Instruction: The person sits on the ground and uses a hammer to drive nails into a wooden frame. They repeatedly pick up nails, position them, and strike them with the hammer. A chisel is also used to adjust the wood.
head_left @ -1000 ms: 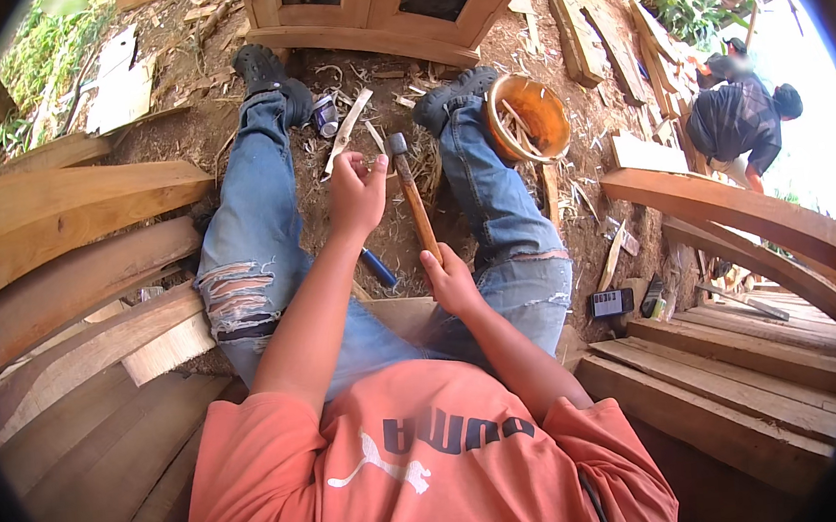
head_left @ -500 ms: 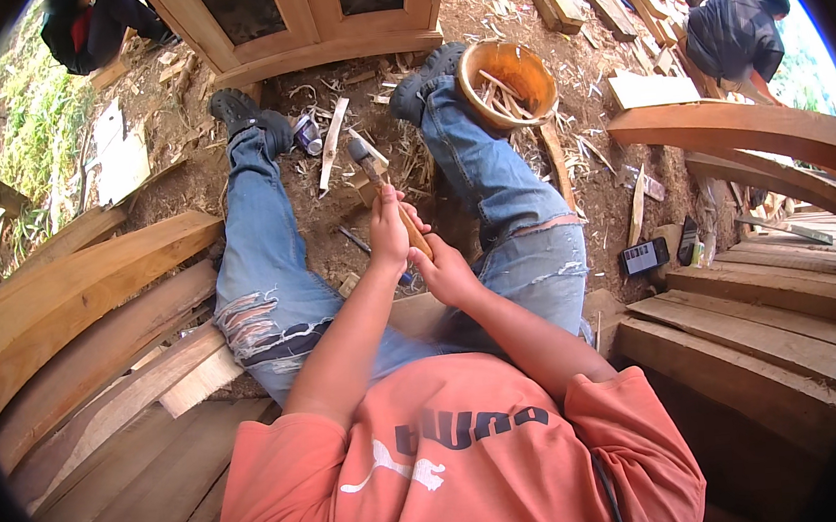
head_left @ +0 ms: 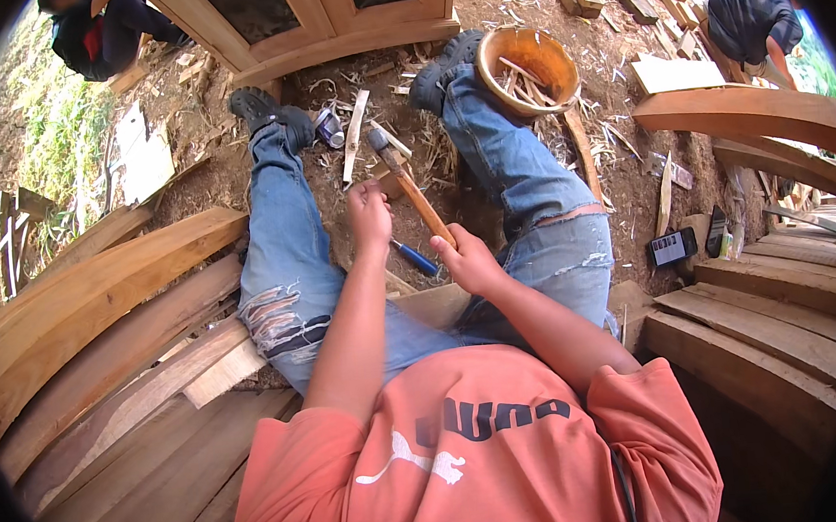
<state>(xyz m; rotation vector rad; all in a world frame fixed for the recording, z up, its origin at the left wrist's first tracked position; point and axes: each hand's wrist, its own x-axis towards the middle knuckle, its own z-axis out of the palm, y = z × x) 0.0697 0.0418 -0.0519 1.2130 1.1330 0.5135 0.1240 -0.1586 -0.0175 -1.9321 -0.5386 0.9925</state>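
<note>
The wooden-handled hammer (head_left: 420, 200) is gripped near its handle's lower end by the right hand (head_left: 467, 260), its head pointed away between the jeans-clad legs (head_left: 286, 203); the left hand (head_left: 369, 211) is held just beside it, loosely curled; whether anything is pinched there cannot be told; wood strips (head_left: 522, 84) are held in an orange bucket (head_left: 544, 55).

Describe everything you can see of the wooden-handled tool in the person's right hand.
The wooden-handled tool has a blunt grey head that looks like metal and a straight orange-brown handle, darker near the head. It slants above the littered ground between the legs, head pointing away from the person and leftward. The right hand grips the handle's near end; the left hand is beside it, apart from the handle. Fine surface detail is too small to tell.
</note>
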